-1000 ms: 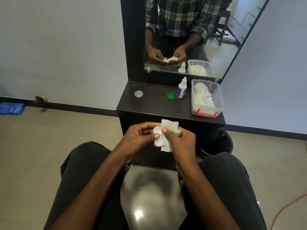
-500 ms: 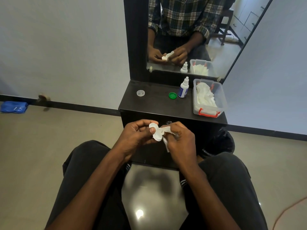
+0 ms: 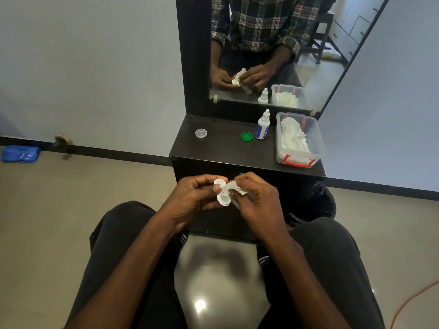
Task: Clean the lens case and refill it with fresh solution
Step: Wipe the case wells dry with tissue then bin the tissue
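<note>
Your right hand (image 3: 255, 198) hides most of the tissue (image 3: 234, 187); lens case (image 3: 222, 194) wells unreadable; bottle (image 3: 261, 127) label too small; forearms cut off at bottom edge.

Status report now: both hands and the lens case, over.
Left hand holds lens case. Right hand wipes it with tissue. Solution bottle untouched on shelf. Nothing obstructing.

The white lens case (image 3: 222, 194) is standing on end with both wells uncapped. The solution bottle (image 3: 262, 126) is standing upright on the counter (image 3: 223, 150), beside the green cap (image 3: 246, 136).
</note>
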